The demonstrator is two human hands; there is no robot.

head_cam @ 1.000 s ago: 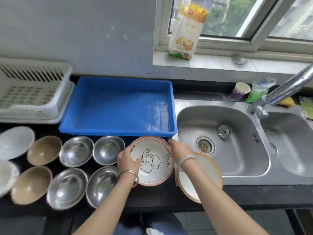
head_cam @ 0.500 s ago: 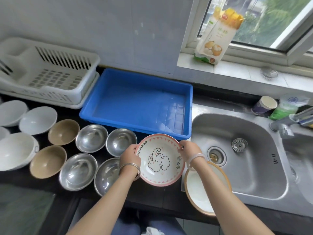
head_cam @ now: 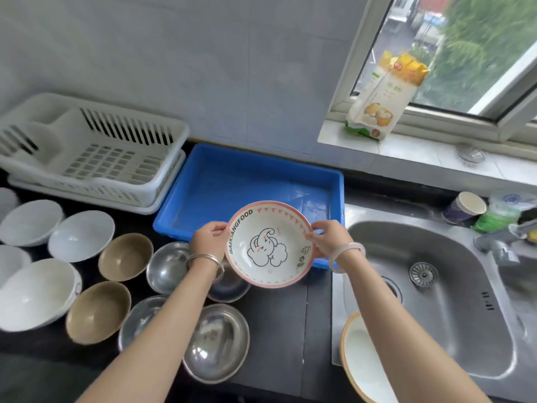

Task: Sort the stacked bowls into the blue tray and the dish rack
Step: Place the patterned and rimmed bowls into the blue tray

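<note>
I hold a pink-rimmed bowl with an elephant drawing (head_cam: 268, 245) by its rim, my left hand (head_cam: 207, 239) on the left edge and my right hand (head_cam: 331, 238) on the right edge. It hangs over the near edge of the blue tray (head_cam: 232, 181), which holds nothing. The white dish rack (head_cam: 96, 158) stands to the tray's left. On the dark counter lie several steel bowls (head_cam: 216, 341), two tan bowls (head_cam: 97, 312) and several white bowls (head_cam: 33, 292). An orange-rimmed bowl (head_cam: 363, 362) sits at the sink's near edge.
A steel double sink (head_cam: 453, 289) with a faucet (head_cam: 499, 237) fills the right side. A paper cup (head_cam: 465, 206) and a green packet (head_cam: 497, 216) stand behind it. A flour bag (head_cam: 383, 97) leans on the window sill.
Both hands have lifted the elephant bowl up and away from me, toward the blue tray. The view has swung left, showing more of the dish rack and white bowls.
</note>
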